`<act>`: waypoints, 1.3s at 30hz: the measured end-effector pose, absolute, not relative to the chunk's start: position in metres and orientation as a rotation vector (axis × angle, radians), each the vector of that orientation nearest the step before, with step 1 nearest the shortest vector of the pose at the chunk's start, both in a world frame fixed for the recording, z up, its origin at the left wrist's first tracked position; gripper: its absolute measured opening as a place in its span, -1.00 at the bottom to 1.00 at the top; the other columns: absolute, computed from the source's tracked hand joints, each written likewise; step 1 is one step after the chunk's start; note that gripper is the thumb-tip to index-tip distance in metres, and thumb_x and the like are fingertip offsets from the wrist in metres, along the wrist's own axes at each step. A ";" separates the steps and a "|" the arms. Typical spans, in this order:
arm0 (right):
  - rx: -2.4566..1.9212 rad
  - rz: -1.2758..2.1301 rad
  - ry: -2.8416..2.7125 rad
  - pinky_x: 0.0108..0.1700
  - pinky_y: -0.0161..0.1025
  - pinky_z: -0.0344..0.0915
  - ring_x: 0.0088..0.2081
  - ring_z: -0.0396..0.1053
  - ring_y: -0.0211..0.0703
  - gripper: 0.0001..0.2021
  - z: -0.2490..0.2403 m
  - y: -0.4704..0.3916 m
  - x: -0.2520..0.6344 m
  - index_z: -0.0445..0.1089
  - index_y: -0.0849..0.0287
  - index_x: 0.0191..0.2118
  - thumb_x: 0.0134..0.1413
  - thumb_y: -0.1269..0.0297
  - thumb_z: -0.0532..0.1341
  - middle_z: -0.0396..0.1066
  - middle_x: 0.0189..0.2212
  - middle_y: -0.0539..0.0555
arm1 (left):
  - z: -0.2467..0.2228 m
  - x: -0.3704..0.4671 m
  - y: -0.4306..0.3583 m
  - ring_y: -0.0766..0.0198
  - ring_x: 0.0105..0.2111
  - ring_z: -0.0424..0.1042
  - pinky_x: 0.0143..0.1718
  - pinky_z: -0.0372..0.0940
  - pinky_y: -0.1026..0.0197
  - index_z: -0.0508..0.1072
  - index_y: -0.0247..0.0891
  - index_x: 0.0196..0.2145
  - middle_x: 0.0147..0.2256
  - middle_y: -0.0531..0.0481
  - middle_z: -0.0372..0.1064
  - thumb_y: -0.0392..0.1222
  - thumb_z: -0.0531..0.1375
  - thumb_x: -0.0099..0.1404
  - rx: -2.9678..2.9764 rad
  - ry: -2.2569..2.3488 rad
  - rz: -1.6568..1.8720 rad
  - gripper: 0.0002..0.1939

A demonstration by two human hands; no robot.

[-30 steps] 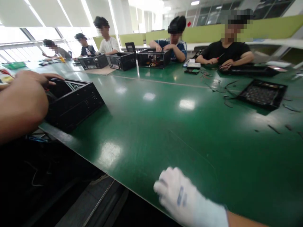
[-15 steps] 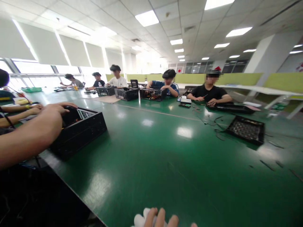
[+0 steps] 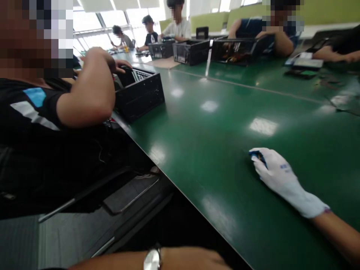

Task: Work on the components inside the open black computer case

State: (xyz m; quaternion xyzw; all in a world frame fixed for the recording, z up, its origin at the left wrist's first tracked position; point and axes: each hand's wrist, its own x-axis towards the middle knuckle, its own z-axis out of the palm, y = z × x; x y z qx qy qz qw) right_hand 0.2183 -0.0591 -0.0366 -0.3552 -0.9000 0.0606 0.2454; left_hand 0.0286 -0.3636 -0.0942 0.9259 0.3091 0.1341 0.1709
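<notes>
My right hand [image 3: 274, 168] wears a white glove with blue print and rests low over the green table [image 3: 225, 157]. Its thumb and fingers are closed around a small blue object [image 3: 259, 156], with a darker, yellowish spot on it; its kind I cannot make out. My left hand [image 3: 201, 258] is bare and crosses the bottom edge of the view, near the table's front edge. A silver wristwatch [image 3: 152, 259] is on that wrist. The fingers of this hand are cut off or hidden.
A person [image 3: 84, 86] sits close on my left, reaching into a black computer case [image 3: 140, 93] on the table. Further cases [image 3: 191, 52] and several people line the far side. A chair [image 3: 132, 191] stands beside the table edge. Small boards [image 3: 305, 63] lie at far right.
My view has turned left and down. The gloved hand, first at the bottom edge beside bare fingers, now lies apart at the right with the blue object. The watch arm has come into view.
</notes>
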 end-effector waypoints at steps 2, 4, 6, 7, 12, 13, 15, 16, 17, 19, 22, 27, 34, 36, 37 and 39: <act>-0.975 0.229 -2.444 -0.07 -0.02 0.34 -0.17 0.41 0.08 -0.71 -0.045 -0.056 0.226 0.36 0.19 -0.01 0.32 0.17 0.04 0.45 -0.19 0.24 | -0.110 -0.005 -0.361 0.23 0.26 0.29 0.20 0.30 0.19 0.32 -0.07 0.29 0.24 -0.01 0.33 -0.06 -0.02 0.54 2.535 1.032 0.392 -0.56; -0.881 0.239 -2.483 -0.07 -0.01 0.34 -0.16 0.40 0.07 -0.70 -0.045 -0.062 0.224 0.36 0.18 0.00 0.33 0.13 0.04 0.44 -0.20 0.22 | -0.132 -0.037 -0.359 0.10 0.32 0.18 0.31 0.15 0.03 0.16 -0.20 0.38 0.32 -0.16 0.20 0.03 0.00 0.54 2.406 1.240 0.322 -0.45; -0.789 0.247 -2.544 -0.09 0.00 0.35 -0.18 0.41 0.06 -0.68 -0.041 -0.070 0.218 0.37 0.17 0.00 0.34 0.10 0.03 0.44 -0.22 0.19 | -0.155 -0.059 -0.363 0.02 0.37 0.09 0.31 0.12 -0.03 0.03 -0.22 0.43 0.38 -0.22 0.08 0.12 0.04 0.51 2.291 1.401 0.139 -0.33; -0.771 0.252 -2.569 -0.09 0.00 0.35 -0.19 0.41 0.06 -0.67 -0.039 -0.072 0.215 0.38 0.17 0.00 0.34 0.10 0.03 0.44 -0.22 0.19 | -0.164 -0.063 -0.366 -0.02 0.38 0.07 0.30 0.13 -0.05 0.00 -0.24 0.44 0.39 -0.24 0.04 0.15 0.06 0.49 2.237 1.494 0.043 -0.28; -0.870 0.274 -2.540 -0.06 0.02 0.35 -0.17 0.42 0.07 -0.64 -0.040 -0.072 0.212 0.39 0.21 0.01 0.34 0.10 0.02 0.46 -0.21 0.20 | -0.164 -0.044 -0.381 -0.14 0.42 -0.09 0.36 -0.01 -0.16 -0.11 -0.28 0.47 0.43 -0.31 -0.17 0.20 0.10 0.45 2.187 1.798 0.033 -0.15; -0.881 0.277 -2.543 -0.06 0.02 0.35 -0.17 0.42 0.08 -0.64 -0.040 -0.071 0.213 0.39 0.22 0.01 0.34 0.09 0.02 0.46 -0.20 0.21 | -0.161 -0.040 -0.382 -0.08 0.43 -0.11 0.38 -0.06 -0.13 -0.12 -0.21 0.47 0.44 -0.24 -0.17 0.21 0.06 0.46 2.270 1.655 0.086 -0.18; -0.882 0.275 -2.569 -0.07 0.03 0.36 -0.17 0.42 0.08 -0.62 -0.039 -0.071 0.213 0.40 0.22 0.00 0.34 0.08 0.00 0.47 -0.20 0.21 | -0.159 -0.040 -0.385 0.03 0.42 -0.06 0.40 -0.07 -0.07 -0.08 -0.09 0.46 0.44 -0.11 -0.11 0.23 0.00 0.49 2.349 1.385 0.097 -0.26; -0.879 0.274 -2.582 -0.07 0.03 0.36 -0.17 0.42 0.09 -0.62 -0.038 -0.071 0.213 0.40 0.23 0.00 0.35 0.08 0.00 0.47 -0.20 0.21 | -0.161 -0.043 -0.388 0.02 0.41 -0.02 0.38 -0.02 -0.09 -0.03 -0.09 0.45 0.42 -0.11 -0.07 0.24 0.00 0.49 2.319 1.392 0.039 -0.28; -0.875 0.274 -2.591 -0.08 0.03 0.36 -0.17 0.42 0.09 -0.62 -0.037 -0.072 0.212 0.40 0.23 -0.01 0.35 0.08 -0.01 0.47 -0.20 0.21 | -0.164 -0.046 -0.390 -0.04 0.39 0.05 0.35 0.06 -0.13 0.04 -0.14 0.44 0.41 -0.17 -0.02 0.23 0.02 0.48 2.239 1.509 -0.054 -0.28; -0.873 0.279 -2.591 -0.07 0.03 0.36 -0.17 0.42 0.08 -0.62 -0.035 -0.073 0.212 0.40 0.23 -0.01 0.35 0.10 -0.02 0.48 -0.19 0.21 | -0.169 -0.050 -0.393 -0.21 0.32 0.18 0.24 0.20 -0.23 0.13 -0.30 0.40 0.35 -0.36 0.07 0.16 0.11 0.45 1.997 1.856 -0.268 -0.27; -0.876 0.274 -2.595 -0.08 0.04 0.36 -0.17 0.43 0.09 -0.63 -0.034 -0.074 0.212 0.41 0.22 -0.01 0.35 0.10 -0.01 0.48 -0.19 0.20 | -0.166 -0.030 -0.391 -0.35 0.32 0.12 0.21 0.21 -0.30 0.11 -0.41 0.41 0.36 -0.51 -0.01 0.13 0.17 0.42 1.837 2.027 -0.307 -0.21; -0.878 0.251 -2.605 -0.09 0.04 0.36 -0.18 0.42 0.08 -0.64 -0.034 -0.074 0.212 0.41 0.21 -0.02 0.35 0.12 -0.01 0.48 -0.20 0.20 | -0.147 0.043 -0.378 0.07 0.36 0.13 0.36 0.07 -0.07 0.13 -0.13 0.41 0.34 -0.06 0.18 0.05 -0.29 0.59 1.983 0.920 0.116 -0.41; -0.861 0.230 -2.584 -0.09 0.00 0.37 -0.16 0.42 0.04 -0.69 -0.033 -0.074 0.216 0.38 0.16 -0.01 0.37 0.14 0.00 0.48 -0.19 0.18 | -0.157 -0.019 -0.372 -0.08 0.38 0.06 0.32 0.12 -0.18 0.03 0.07 0.43 0.42 -0.07 -0.03 0.24 0.01 0.48 2.055 1.126 0.119 -0.34; -0.878 0.232 -2.566 -0.08 -0.01 0.37 -0.17 0.43 0.02 -0.71 -0.032 -0.074 0.218 0.38 0.14 -0.01 0.37 0.17 0.00 0.48 -0.18 0.17 | -0.178 -0.033 -0.379 -0.22 0.40 -0.04 0.30 0.08 -0.32 -0.07 -0.01 0.46 0.43 -0.19 -0.13 0.25 0.16 0.37 2.020 1.464 -0.043 -0.15; -0.893 0.231 -2.558 -0.08 -0.01 0.38 -0.17 0.43 0.02 -0.71 -0.032 -0.074 0.219 0.38 0.15 -0.02 0.36 0.18 0.00 0.49 -0.18 0.17 | -0.188 -0.033 -0.383 -0.28 0.40 -0.09 0.28 0.07 -0.38 -0.10 -0.04 0.46 0.43 -0.25 -0.19 0.25 0.20 0.34 1.979 1.621 -0.110 -0.09; -0.926 0.226 -2.554 -0.07 0.00 0.37 -0.16 0.43 0.03 -0.71 -0.032 -0.074 0.220 0.38 0.16 -0.01 0.36 0.19 0.00 0.48 -0.17 0.18 | -0.197 -0.022 -0.385 -0.39 0.38 -0.09 0.18 0.13 -0.50 -0.14 -0.12 0.47 0.42 -0.37 -0.26 0.21 0.15 0.38 1.837 1.858 -0.209 -0.12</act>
